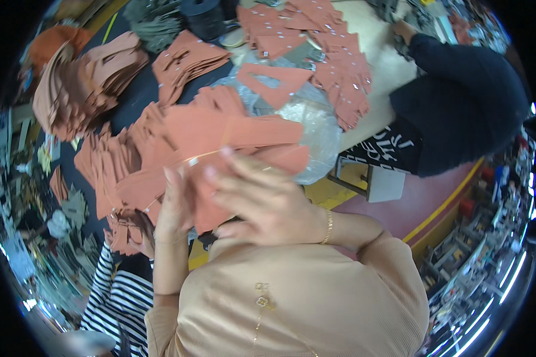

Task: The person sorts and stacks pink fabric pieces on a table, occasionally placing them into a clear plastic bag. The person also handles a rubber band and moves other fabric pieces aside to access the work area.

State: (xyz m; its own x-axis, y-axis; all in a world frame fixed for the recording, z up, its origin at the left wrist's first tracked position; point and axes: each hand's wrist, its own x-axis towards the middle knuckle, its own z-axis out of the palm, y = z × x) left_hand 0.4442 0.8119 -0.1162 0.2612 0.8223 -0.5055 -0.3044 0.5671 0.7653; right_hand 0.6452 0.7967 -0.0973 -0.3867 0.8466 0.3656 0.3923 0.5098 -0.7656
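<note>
A large pile of coral-coloured cut fabric pieces (199, 128) lies in front of me, with thin ties across some of the bundles. At its near edge my left hand (175, 202) grips a stack of these fabric pieces, thumb up, its other fingers partly hidden. My right hand (268, 199) is slightly blurred, fingers apart, over the right part of the same stack. Whether its fingertips touch the fabric is hard to tell. A gold bracelet (327, 226) circles my right wrist.
Clear plastic wrap (315, 137) lies right of the pile. Labelled coral pieces (339, 71) spread beyond it. Paler stacks (89, 83) and a dark cone (202, 18) stand far left. A dark-clothed person (458, 101) works at right; a striped sleeve (101, 273) reaches in at left.
</note>
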